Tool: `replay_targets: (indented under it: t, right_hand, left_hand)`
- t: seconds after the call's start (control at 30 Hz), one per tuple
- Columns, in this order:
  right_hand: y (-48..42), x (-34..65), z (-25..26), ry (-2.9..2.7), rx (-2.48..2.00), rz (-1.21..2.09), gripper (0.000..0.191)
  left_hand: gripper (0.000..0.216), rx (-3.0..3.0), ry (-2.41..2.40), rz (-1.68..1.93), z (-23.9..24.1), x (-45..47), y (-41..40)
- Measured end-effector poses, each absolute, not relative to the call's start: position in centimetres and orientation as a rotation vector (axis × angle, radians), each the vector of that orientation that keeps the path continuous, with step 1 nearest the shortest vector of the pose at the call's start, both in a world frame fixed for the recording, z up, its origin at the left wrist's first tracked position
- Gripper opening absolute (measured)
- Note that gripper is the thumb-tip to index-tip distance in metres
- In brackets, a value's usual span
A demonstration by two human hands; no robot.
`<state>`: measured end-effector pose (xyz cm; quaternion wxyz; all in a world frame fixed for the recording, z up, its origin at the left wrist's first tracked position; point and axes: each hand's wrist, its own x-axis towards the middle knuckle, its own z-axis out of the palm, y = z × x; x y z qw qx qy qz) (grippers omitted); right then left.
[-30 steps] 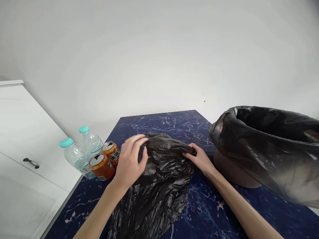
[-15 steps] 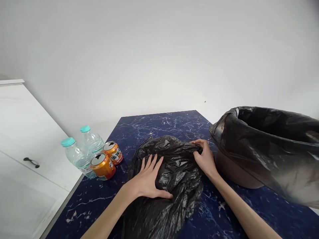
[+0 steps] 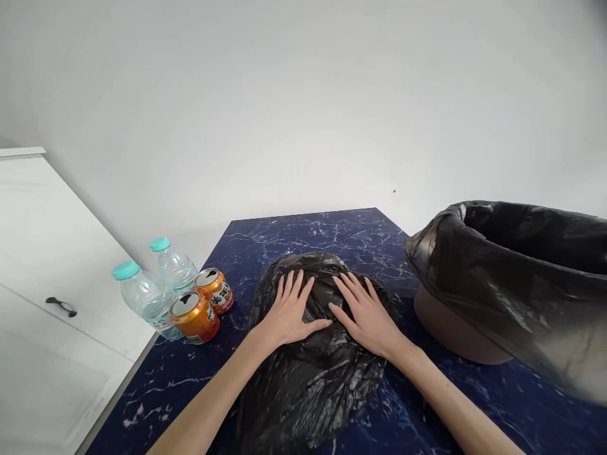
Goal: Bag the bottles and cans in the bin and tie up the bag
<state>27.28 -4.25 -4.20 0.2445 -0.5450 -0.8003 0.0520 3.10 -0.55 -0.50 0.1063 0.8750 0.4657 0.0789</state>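
Observation:
A crumpled black plastic bag (image 3: 308,379) lies on the dark blue marbled table (image 3: 303,230) in front of me. My left hand (image 3: 287,313) rests flat on the bag's far part, fingers spread. My right hand (image 3: 363,313) lies flat beside it on the same bag, fingers stretched out. The two hands almost touch at the thumbs. Neither hand holds anything.
At the right stands a brown bin (image 3: 450,332) lined with a black bag (image 3: 512,272), its mouth open. At the table's left edge stand two clear water bottles (image 3: 145,297) with teal caps and two orange cans (image 3: 194,316). A white cabinet (image 3: 42,303) is at the far left.
My right hand let go of the bag's right edge and moved left to lie flat on it. My left hand slid a little further up the bag. The bag is flatter.

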Motion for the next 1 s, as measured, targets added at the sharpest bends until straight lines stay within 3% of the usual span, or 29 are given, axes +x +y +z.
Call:
replay_targets:
  t: [0.13, 0.37, 0.5, 0.6, 0.77, 0.87, 1.0]
  right_hand:
    - [-3.3, 28.5, -6.0, -2.185, -1.758, 0.226, 0.09]
    - [-2.8, 28.9, -6.4, -2.146, -1.723, 0.221, 0.09]
    - [-2.8, 28.8, -6.9, -2.131, -1.711, 0.201, 0.088]
    - [-2.9, 28.8, -7.0, -2.126, -1.716, 0.246, 0.087]
    - [-3.1, 28.7, -6.6, -2.094, -1.724, 0.313, 0.088]
    - [-3.4, 28.6, -5.8, -2.024, -1.638, 0.321, 0.082]
    - [-4.2, 28.2, -3.3, -1.915, -1.283, 0.541, 0.049]
  left_hand:
    - [0.108, 2.53, 1.402, 0.2, -1.6, 2.2, 1.5]
    - [0.077, 2.524, 1.428, 0.367, -0.4, 1.6, 0.7]
    - [0.059, 2.557, 1.156, 0.394, 1.3, 2.7, -2.8]
    - [0.069, 2.559, 0.957, 0.23, 1.7, 2.5, -4.5]
    - [0.072, 2.608, 1.096, 0.09, 0.6, -0.4, -4.0]
    - [0.073, 2.639, 1.125, 0.142, 0.0, -2.4, -3.5]
    - [0.07, 2.64, 1.219, 0.244, -0.6, -3.8, -3.4]
